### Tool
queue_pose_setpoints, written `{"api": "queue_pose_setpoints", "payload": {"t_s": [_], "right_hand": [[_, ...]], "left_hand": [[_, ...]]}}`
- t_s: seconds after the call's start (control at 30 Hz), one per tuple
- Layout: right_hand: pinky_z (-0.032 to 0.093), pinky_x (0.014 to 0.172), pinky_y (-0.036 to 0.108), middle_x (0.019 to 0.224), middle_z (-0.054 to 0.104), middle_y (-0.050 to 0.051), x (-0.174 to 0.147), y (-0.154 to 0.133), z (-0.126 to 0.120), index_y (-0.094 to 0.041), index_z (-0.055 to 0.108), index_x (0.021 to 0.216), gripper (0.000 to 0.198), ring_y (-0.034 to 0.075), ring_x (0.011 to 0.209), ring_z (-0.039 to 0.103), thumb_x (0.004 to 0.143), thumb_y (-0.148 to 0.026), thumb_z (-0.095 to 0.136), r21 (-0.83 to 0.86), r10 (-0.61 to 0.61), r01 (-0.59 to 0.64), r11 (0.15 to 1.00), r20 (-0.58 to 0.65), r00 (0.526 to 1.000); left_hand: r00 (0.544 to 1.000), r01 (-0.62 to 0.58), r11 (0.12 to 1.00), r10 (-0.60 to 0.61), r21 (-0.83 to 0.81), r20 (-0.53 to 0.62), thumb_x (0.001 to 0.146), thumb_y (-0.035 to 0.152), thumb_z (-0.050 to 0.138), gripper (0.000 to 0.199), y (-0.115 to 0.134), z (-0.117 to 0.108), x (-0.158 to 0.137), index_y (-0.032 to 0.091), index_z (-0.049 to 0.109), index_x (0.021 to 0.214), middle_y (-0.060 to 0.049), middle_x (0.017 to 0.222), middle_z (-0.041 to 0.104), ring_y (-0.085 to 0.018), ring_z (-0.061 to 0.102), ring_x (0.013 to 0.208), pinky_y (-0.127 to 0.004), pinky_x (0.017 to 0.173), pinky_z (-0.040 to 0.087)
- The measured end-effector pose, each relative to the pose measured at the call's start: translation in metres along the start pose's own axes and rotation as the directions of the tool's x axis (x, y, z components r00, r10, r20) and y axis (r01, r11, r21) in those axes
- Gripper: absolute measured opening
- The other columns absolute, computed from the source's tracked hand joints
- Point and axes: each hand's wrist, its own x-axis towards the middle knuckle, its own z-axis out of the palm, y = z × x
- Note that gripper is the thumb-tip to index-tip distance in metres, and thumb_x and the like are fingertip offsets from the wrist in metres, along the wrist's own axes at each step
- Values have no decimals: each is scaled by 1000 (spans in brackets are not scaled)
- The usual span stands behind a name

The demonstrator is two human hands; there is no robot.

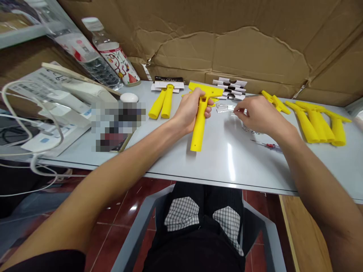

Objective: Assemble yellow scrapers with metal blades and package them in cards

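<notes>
My left hand (189, 107) is wrapped around the neck of a yellow T-shaped plastic scraper (199, 126). Its wide head points away from me and its hollow-looking handle towards me, with small holes in it. My right hand (252, 113) is closed in a pinch at the right end of several thin silvery metal strips (225, 108) lying on the table. Whatever sits between those fingertips is hidden. Small metal screws (249, 130) lie just below this hand. A screwdriver (268, 145) with a red and clear handle lies partly behind my right forearm.
Several yellow scrapers (319, 122) lie at the right, two more yellow handles (169, 102) at the back left. Folded white cards (231, 88) stand against the cardboard wall (181, 49). Bottles (116, 56), a white mouse (129, 98) and cables (31, 128) crowd the left.
</notes>
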Motion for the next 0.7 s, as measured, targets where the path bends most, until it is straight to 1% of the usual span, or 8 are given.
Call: {"api": "queue_pose_setpoints", "payload": {"t_s": [0.07, 0.13, 0.23, 0.3, 0.43, 0.57, 0.7], "right_hand": [[49, 80, 41, 106, 80, 10, -8, 7, 2, -20, 85, 107, 29, 29, 93, 69, 98, -19, 57, -55, -7, 10, 998, 57, 998], [51, 80, 41, 112, 80, 10, -15, 16, 0, -22, 86, 112, 33, 30, 96, 70, 97, -16, 57, -89, 13, -2, 996, 122, 992], [55, 82, 44, 113, 80, 9, -21, 30, -7, -25, 88, 107, 34, 30, 94, 71, 91, -12, 62, -118, 56, -31, 993, 215, 975], [57, 86, 46, 110, 81, 9, -21, 35, -11, -26, 89, 103, 32, 30, 93, 73, 89, -10, 65, -125, 88, -57, 990, 254, 963], [59, 88, 46, 109, 82, 8, -19, 37, -14, -26, 89, 102, 27, 29, 93, 73, 89, -13, 69, -104, 127, -101, 989, 288, 949], [56, 86, 43, 109, 81, 9, -18, 38, -9, -26, 89, 101, 25, 28, 92, 72, 89, -13, 71, -70, 86, -69, 995, 282, 956], [53, 83, 42, 106, 80, 10, -16, 38, -3, -25, 89, 99, 24, 28, 90, 70, 90, -15, 70, -86, 100, -79, 993, 275, 956]], "left_hand": [[1000, -26, 999, 26, -40, 1, 99, 30, 67, 24, 3, -2, 3, 22, 52, 82, 2, 69, 64, -7, 52, 48, -17, 46, 41], [1000, -30, 998, 30, -58, 1, 96, 30, 71, 25, 2, -4, 4, 22, 52, 82, 1, 68, 64, -7, 52, 48, -18, 46, 41], [1000, 4, 999, -4, -41, -9, 96, 29, 71, 24, -3, -3, 3, 22, 52, 82, 0, 68, 64, -8, 52, 49, -18, 45, 40], [1000, 25, 1000, -25, -11, -8, 96, 28, 70, 22, -7, -1, 2, 22, 52, 83, 0, 69, 64, -8, 52, 49, -19, 45, 41], [999, 41, 997, -41, 61, 3, 96, 26, 65, 18, -14, 1, -2, 21, 52, 84, 0, 69, 63, -8, 52, 49, -19, 46, 41], [998, 46, 991, -50, 127, 28, 96, 23, 61, 15, -19, 3, -6, 21, 52, 84, -1, 71, 65, -9, 52, 50, -20, 46, 41], [996, 62, 975, -76, 213, 55, 93, 20, 58, 10, -24, 5, -9, 20, 54, 85, -2, 71, 66, -10, 53, 49, -21, 45, 41]]}}
